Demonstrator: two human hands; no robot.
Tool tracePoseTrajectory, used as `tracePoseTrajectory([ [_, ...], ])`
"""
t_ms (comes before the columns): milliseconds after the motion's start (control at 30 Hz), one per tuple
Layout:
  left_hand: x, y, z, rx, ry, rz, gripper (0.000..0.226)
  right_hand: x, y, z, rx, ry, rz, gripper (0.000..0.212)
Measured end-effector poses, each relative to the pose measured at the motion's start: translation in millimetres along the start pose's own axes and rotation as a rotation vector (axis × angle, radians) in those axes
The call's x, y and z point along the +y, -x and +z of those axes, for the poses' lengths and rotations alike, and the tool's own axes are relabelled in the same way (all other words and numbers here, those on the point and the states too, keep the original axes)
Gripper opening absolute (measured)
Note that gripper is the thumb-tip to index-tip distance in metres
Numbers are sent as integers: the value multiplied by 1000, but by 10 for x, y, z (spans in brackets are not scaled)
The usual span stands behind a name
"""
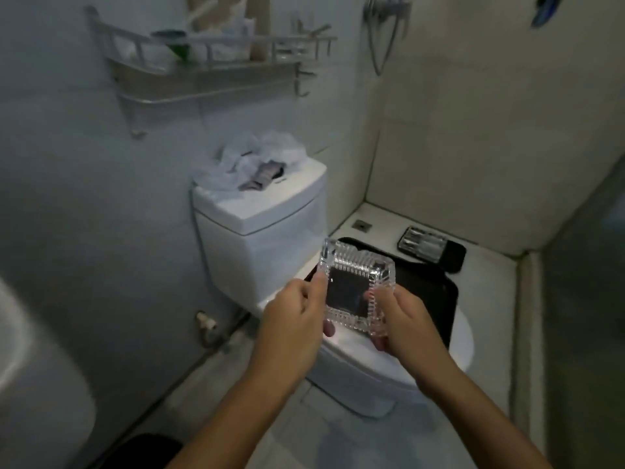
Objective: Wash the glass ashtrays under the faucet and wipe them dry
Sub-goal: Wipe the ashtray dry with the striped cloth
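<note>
A square, ribbed glass ashtray [355, 286] is held up in front of me above the closed toilet lid. My left hand [294, 319] grips its left edge, thumb on top and fingers curled beneath. My right hand [402, 319] grips its lower right edge the same way. The ashtray tilts with its hollow facing me. No faucet shows in this view.
A black tray [436, 292] lies on the white toilet lid [355, 353]. Crumpled plastic [257, 160] sits on the cistern. A metal shelf [203, 62] hangs above. A sink edge [20, 333] is at far left. A dark case [433, 252] lies on the floor.
</note>
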State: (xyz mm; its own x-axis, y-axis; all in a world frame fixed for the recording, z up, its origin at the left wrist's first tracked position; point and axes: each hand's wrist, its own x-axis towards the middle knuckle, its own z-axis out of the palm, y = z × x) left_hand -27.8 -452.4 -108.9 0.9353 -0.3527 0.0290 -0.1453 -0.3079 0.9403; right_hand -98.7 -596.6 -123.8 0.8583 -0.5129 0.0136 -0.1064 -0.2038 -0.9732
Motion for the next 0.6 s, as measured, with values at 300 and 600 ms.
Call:
tracePoseTrajectory([
  [300, -1355, -1296, 1048, 89, 5, -288, 21, 1219, -1538, -149, 108, 418, 157, 51],
  [600, -2068, -1762, 1419, 9, -172, -489, 57, 1594, -2624, 36, 131, 522, 312, 26],
])
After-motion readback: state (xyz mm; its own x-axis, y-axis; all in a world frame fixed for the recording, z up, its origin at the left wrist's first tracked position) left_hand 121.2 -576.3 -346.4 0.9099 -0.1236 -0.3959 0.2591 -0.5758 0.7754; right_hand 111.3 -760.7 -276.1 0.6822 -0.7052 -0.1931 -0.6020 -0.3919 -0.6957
